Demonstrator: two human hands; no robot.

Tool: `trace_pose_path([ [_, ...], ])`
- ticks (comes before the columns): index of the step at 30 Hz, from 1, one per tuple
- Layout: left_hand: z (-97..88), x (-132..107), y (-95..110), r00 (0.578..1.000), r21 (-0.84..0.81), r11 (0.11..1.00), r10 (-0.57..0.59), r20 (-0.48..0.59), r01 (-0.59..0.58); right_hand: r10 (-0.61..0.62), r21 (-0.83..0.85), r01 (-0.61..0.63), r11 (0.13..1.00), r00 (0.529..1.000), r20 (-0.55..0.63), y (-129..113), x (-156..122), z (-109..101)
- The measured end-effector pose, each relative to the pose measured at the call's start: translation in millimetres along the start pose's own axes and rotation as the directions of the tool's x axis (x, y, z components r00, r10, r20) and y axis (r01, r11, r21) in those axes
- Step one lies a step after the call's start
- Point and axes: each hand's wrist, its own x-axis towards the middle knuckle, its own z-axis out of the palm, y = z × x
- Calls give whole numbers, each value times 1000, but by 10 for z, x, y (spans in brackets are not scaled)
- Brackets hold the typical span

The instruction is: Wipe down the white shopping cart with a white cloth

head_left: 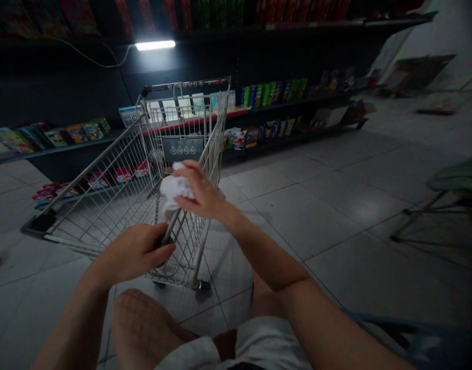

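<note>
A metal shopping cart [205,252] stands right in front of my knees, its wire basket stretching away toward the shelves. My left hand [133,252] is closed around the near corner of the cart's rim, where a dark corner piece shows under the fingers. Just beyond it, my right hand [199,190] grips a crumpled white cloth [170,190] over the right-hand top rail. Part of the cloth hangs down inside the basket. A grey sign panel [184,149] with white round symbols is fixed at the cart's far end.
Dark store shelves [205,56] with packaged goods run behind the cart, lit by a white tube lamp [156,45]. Green and blue packs [272,93] stand on a middle shelf. At the right is a folding stool [452,190] on the tiled floor [316,205].
</note>
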Motion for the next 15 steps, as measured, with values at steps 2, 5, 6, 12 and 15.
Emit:
trace_pose_path([
  [2,12,7,-8,1000,24,1000,0,-16,0,-5,-2,5,1000,1000,14,-75,-98,252],
  [5,20,2,-6,1000,49,999,-10,-21,11,42,41,-38,998,995,-95,10,-152,507],
  [6,18,0,-2,1000,55,998,-17,-15,18,69,63,-61,996,989,-131,84,-129,535],
  [12,-33,9,30,1000,44,999,-24,-2,24,296,45,-303,952,873,-388,415,142,413],
  [15,-39,14,24,1000,14,1000,-14,-1,14,208,30,-211,977,910,-359,172,-48,488],
])
